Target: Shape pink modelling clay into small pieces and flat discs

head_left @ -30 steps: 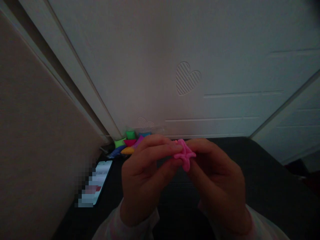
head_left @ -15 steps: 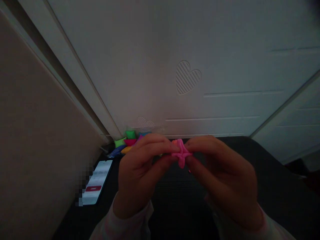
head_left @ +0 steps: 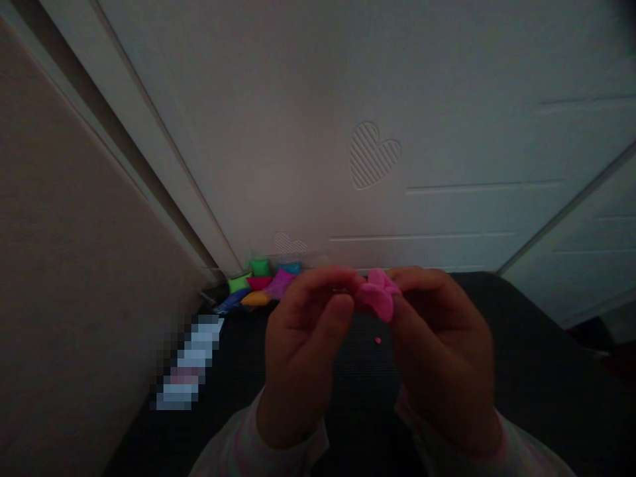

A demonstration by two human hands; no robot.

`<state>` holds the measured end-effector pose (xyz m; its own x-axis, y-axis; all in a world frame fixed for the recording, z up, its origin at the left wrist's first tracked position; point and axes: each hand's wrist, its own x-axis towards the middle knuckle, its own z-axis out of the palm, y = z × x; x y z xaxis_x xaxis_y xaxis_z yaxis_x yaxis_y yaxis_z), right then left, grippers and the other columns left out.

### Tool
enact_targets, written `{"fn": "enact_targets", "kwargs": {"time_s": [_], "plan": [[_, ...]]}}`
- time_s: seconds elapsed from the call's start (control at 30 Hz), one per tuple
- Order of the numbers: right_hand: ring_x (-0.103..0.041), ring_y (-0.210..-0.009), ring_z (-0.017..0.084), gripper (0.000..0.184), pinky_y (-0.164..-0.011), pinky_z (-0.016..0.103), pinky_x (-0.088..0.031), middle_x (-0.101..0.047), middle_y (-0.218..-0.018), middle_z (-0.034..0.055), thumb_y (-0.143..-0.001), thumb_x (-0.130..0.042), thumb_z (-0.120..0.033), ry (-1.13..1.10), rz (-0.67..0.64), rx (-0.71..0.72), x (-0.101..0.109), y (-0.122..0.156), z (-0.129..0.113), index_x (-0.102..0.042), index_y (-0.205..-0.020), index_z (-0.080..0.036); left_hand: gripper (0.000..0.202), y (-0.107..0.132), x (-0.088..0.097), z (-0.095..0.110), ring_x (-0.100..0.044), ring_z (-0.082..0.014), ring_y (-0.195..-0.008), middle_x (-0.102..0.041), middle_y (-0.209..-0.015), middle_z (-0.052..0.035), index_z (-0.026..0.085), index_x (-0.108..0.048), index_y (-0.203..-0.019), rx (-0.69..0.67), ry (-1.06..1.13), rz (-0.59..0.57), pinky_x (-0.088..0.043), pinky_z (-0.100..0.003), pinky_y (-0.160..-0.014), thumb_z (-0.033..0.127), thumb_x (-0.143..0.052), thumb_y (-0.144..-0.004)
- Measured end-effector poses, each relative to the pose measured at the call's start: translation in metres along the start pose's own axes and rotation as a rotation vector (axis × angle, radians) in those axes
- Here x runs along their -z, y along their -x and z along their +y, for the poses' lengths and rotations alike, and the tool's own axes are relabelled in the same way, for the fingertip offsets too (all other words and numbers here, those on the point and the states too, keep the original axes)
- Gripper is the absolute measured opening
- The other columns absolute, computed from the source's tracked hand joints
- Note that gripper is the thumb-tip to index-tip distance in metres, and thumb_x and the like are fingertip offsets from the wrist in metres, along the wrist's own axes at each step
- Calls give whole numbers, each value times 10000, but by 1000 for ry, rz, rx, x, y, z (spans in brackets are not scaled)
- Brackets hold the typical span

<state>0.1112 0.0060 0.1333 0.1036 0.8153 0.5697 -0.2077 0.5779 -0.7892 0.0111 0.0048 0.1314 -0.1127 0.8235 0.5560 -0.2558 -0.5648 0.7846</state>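
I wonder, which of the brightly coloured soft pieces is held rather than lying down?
The pink soft lump, pinched between left hand and right hand; the green, purple, blue and orange pieces lie heaped by the wall.

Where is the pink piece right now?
Head view, centre: the pink piece is held between the left hand and right hand, above the dark surface, right of the coloured packets.

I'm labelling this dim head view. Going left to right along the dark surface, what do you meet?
First the blurred-out flat object → heap of coloured pieces → left hand → pink lump → right hand.
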Motion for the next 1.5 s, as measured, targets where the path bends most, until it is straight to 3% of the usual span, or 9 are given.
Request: {"fn": "enact_targets", "kwargs": {"time_s": [0.2,0.37,0.5,0.63,0.87,1.07,1.23,1.37,1.5], "plan": [[-562,-635,95,98,-587,217,-470,-580,-699,-31,-706,-545,-178,-117,-23,-184,7,-11,7,-521,-792,-218,170,-9,6,1,-583,-101,-693,-622,-811,15,232,-588,-850,171,69,44,-477,-223,-656,163,-537,-703],[-563,-674,96,134,-612,206,-465,-583,-733,-27,-695,-552,-132,129,3,-55,4,-6,5,-541,-797,-218,132,-11,5,-4,-580,-104,-721,-639,-749,24,214,-630,-756,282,74,20,-451,-211,-693,132,-562,-676],[-559,-684,105,166,-637,234,-456,-582,-763,-22,-685,-564,-136,328,-25,22,4,-5,4,-543,-826,-221,130,-14,4,-14,-564,-103,-741,-629,-754,9,189,-621,-777,388,312,19,-441,-221,-706,140,-532,-696],[-548,-754,123,158,-665,251,-445,-576,-808,-9,-693,-561,-168,388,-137,41,9,-10,6,-540,-841,-219,126,-21,10,-21,-552,-100,-723,-613,-781,-10,170,-608,-773,489,538,-8,-443,-232,-680,140,-505,-708],[-537,-728,125,141,-629,255,-439,-559,-790,6,-734,-503,-177,460,-77,48,15,-13,10,-527,-868,-211,84,-25,17,-31,-514,-82,-636,-570,-678,8,157,-598,-733,517,711,-26,-426,-200,-603,169,-529,-687],[-507,-777,132,179,-669,275,-428,-540,-854,15,-717,-520,-154,502,-253,112,13,-16,9,-530,-887,-208,105,-23,15,-32,-534,-85,-687,-585,-703,-1,147,-608,-744,508,658,-67,-423,-197,-672,149,-524,-681],[-508,-760,128,128,-664,270,-423,-553,-810,11,-725,-511,-153,573,-266,171,13,-18,8,-537,-841,-200,127,-22,12,-31,-538,-70,-678,-593,-725,7,149,-612,-773,469,525,-61,-426,-161,-642,138,-514,-692],[-511,-752,128,129,-664,269,-416,-560,-796,12,-723,-501,-130,674,-240,252,15,-17,9,-531,-831,-195,192,-19,10,-26,-540,-88,-704,-601,-764,-10,163,-617,-815,376,315,-50,-430,-175,-632,231,-445,-761],[-507,-690,117,107,-619,252,-408,-553,-720,2,-720,-503,-130,754,-240,326,14,-16,9,-533,-807,-187,204,-16,10,-14,-555,-113,-719,-619,-790,-17,185,-614,-861,372,3,-56,-434,-194,-636,288,-517,-714]]}}
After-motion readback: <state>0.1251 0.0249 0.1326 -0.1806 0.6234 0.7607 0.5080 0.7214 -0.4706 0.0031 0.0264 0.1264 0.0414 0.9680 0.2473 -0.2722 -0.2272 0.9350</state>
